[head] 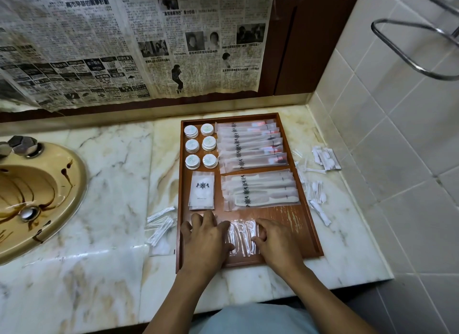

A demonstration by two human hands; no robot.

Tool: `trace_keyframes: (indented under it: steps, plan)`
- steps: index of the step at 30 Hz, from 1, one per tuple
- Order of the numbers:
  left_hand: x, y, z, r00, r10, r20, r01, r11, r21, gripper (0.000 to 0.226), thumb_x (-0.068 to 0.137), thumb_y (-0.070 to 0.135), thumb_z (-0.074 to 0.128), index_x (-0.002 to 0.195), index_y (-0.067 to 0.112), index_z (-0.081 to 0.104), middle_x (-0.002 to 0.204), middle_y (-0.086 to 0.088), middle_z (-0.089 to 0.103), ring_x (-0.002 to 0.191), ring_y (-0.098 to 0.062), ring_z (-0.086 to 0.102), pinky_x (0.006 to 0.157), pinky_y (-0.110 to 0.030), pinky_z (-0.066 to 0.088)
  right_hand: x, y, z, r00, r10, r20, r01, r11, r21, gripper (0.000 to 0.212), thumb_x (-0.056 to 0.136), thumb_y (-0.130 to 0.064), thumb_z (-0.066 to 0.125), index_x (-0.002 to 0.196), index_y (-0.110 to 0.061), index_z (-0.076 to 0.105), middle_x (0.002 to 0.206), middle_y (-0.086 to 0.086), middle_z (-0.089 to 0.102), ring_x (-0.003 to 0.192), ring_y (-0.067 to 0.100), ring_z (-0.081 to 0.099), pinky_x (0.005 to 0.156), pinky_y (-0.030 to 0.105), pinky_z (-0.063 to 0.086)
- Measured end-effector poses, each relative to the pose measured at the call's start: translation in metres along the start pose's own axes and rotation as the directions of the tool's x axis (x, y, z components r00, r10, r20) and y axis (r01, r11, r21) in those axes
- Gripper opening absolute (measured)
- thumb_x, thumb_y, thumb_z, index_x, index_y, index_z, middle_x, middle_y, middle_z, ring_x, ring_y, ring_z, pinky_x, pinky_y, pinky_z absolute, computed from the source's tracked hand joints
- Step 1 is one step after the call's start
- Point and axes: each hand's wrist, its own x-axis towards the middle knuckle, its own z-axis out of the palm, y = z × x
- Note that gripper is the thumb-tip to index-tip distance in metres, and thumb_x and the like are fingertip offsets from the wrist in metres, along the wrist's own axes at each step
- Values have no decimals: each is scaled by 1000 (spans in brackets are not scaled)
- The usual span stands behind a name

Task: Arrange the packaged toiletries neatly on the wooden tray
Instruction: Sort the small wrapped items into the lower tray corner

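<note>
Marble desk (111, 184), cream with brown veining. Left: tan sink (74, 174) set into it, bowl streaked with brown stains, metal drain plug (29, 213), faceted tap knob (23, 144) on the rim. Behind: newspaper (124, 42) hung over dark wood. Right: pale tiled wall (397, 134), chrome rail (427, 73).

We see a wooden tray (280, 215) with worn, scratched varnish on a glossy marble table (119, 174). The packets (242, 234) at lower centre are clear, shiny plastic; the long sleeves (250, 144) above look frosted and matt.
</note>
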Motion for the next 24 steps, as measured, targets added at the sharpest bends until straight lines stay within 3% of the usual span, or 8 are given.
trace_keyframes:
  steps: [14, 19, 24]
  plan:
    - [-1, -1, 2, 1000, 0, -24, 0, 1000, -8, 55, 85, 60, 66, 135, 38, 56, 135, 0, 46, 129, -29, 34, 108, -50, 27, 0, 3, 2, 1000, 5, -1, -5, 1000, 27, 53, 84, -26, 79, 135, -25, 62, 91, -5, 66, 83, 10, 60, 84, 29, 53]
    - [0, -5, 4, 999, -13, -40, 12, 1000, -27, 54, 82, 63, 68, 131, 41, 59, 131, 1, 50, 125, -29, 38, 104, -50, 31, 2, 6, -2, 1000, 22, -10, -21, 996, 90, 51, 86, -25, 78, 134, -27, 63, 78, -17, 57, 75, 5, 57, 73, 20, 48]
    - [0, -14, 12, 990, -49, -135, 32, 992, -124, 37, 87, 48, 70, 123, 38, 69, 120, 2, 59, 119, -26, 46, 96, -51, 38, 4, 11, -4, 996, 93, 12, -93, 969, 230, 54, 87, -24, 77, 138, -30, 58, 71, -6, 59, 69, 6, 58, 65, 10, 44]
